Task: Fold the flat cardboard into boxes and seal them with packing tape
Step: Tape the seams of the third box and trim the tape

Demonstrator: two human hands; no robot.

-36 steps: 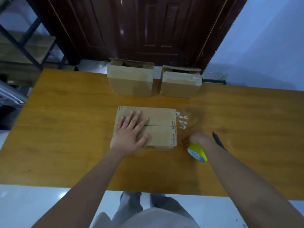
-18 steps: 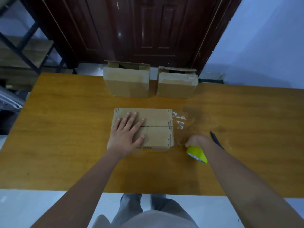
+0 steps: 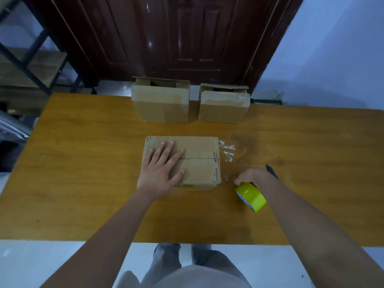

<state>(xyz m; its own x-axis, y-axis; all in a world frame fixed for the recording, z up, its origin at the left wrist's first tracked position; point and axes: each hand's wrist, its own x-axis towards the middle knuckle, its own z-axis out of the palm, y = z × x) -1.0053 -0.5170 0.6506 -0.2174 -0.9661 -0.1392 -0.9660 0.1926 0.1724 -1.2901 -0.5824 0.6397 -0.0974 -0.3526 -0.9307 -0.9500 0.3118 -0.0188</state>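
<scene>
Head view: my left hand [image 3: 161, 172] flat, fingers straight, pressing flaps of box [image 3: 195, 163] at frame centre on bench [image 3: 83, 183]. Seam untaped. Right hand [image 3: 252, 176] grips tape roll [image 3: 251, 196], centre right. Two boxes [image 3: 162, 106] upper centre, tops unsealed.

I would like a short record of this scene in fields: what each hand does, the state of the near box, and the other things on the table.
left hand: left hand rests flat, fingers spread, on the near brown cardboard box
right hand: right hand grips the yellow-green roll of tape, held just above the table
near box: flaps closed, seam between them visible, no tape seen across it
far boxes: two brown cardboard boxes, left and right, tops open
table: orange-brown wooden table
also: clear tape scraps; dark pen-like object
</scene>
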